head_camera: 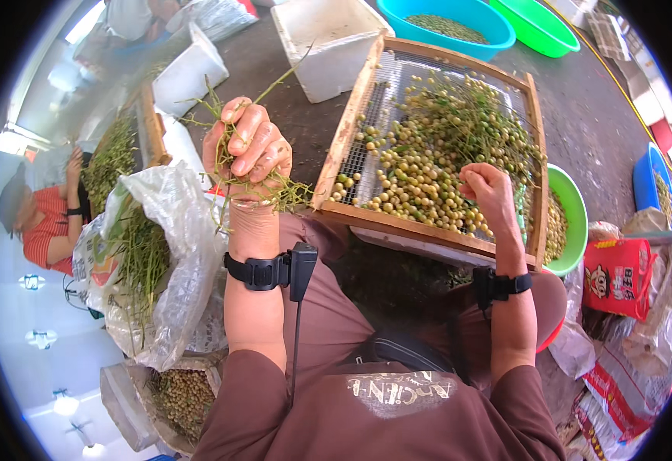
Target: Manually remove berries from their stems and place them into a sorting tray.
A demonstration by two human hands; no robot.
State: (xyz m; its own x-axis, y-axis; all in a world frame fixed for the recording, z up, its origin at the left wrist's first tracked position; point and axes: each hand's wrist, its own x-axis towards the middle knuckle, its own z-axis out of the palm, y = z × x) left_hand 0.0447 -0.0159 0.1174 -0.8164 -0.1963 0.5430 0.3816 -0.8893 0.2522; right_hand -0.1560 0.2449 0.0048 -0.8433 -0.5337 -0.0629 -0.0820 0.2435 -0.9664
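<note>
My left hand (250, 144) is raised and closed around a bunch of thin green stems (292, 195) that stick out above and below the fist. To its right, a wood-framed mesh screen (336, 138) bears a heap of small round yellowish fruits (422, 199). Green fruit sprigs (480, 124) lie piled towards the screen's far right. Over the right part of the heap hangs my right hand (487, 185), its fingers curled in. Whether anything is between those fingers is hidden. Each forearm wears a black strap with a small device.
Left of me, a plastic bag (183, 253) holds stripped stems (140, 253); a box of fruits (183, 397) sits below it. A white foam box (327, 49) and blue tub (448, 29) stand beyond. A green basin (569, 222) adjoins the screen. Another person (47, 219) sits at left.
</note>
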